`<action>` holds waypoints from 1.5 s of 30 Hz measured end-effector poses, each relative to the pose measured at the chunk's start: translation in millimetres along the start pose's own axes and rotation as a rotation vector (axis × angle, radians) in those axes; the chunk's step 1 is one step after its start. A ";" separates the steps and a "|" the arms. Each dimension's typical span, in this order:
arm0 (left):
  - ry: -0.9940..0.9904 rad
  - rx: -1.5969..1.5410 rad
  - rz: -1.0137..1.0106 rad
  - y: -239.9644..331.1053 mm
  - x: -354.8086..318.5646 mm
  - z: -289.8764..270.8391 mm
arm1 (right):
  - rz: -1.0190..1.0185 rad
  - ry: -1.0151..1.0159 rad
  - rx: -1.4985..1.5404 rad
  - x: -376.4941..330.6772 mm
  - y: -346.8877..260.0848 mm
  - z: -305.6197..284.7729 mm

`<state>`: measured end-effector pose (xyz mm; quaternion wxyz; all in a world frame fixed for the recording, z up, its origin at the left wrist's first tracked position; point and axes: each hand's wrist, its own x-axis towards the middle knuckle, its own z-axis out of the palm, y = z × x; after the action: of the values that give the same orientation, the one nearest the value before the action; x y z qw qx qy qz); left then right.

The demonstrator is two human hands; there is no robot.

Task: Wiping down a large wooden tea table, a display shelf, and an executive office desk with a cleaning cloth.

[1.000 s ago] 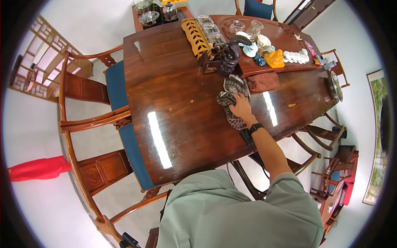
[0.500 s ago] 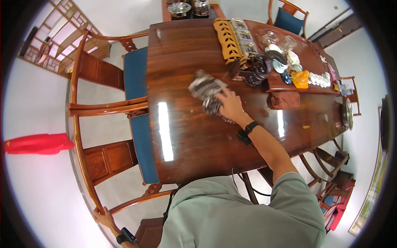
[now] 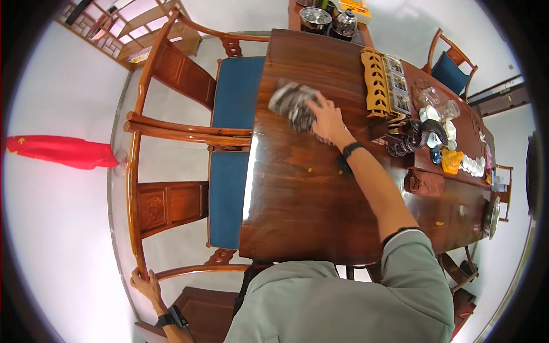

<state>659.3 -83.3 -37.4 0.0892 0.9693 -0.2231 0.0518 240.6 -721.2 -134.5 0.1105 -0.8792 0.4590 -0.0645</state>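
My right hand (image 3: 330, 121) presses a crumpled grey-and-white striped cloth (image 3: 290, 102) onto the glossy dark wooden table (image 3: 297, 220). Its fingers are bent over the cloth, which is blurred by motion and lies close to the table's left edge. At lower left, my left hand (image 3: 147, 286) is wrapped round the end of the top rail of a wooden armchair (image 3: 136, 200). That chair has a blue seat cushion (image 3: 225, 197) and stands against the table's left side. Both wrists wear dark bands.
Another wooden armchair (image 3: 183, 68) adjoins it farther off. On the table's right are a yellow wooden rack (image 3: 374, 80), a tea tray with cups and figurines (image 3: 452, 162), a dark coiled ornament (image 3: 403, 147) and a folded brown cloth (image 3: 424, 183). A red flag (image 3: 63, 151) hangs at left.
My right hand has moved the striped cloth leftward over the table, nearer its left edge. My left hand keeps its hold on the chair. The whole view has shifted, so the table appears farther right.
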 end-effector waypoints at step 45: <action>-0.617 -1.615 -0.216 -56.3 15.9 -50.8 | -0.619 0.028 0.923 -315.4 -581.5 16.1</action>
<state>695.4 -30.3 6.2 0.6894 0.5961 -0.1126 -0.3959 525.3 -137.7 -6.5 0.4539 -0.8326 0.1046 -0.2998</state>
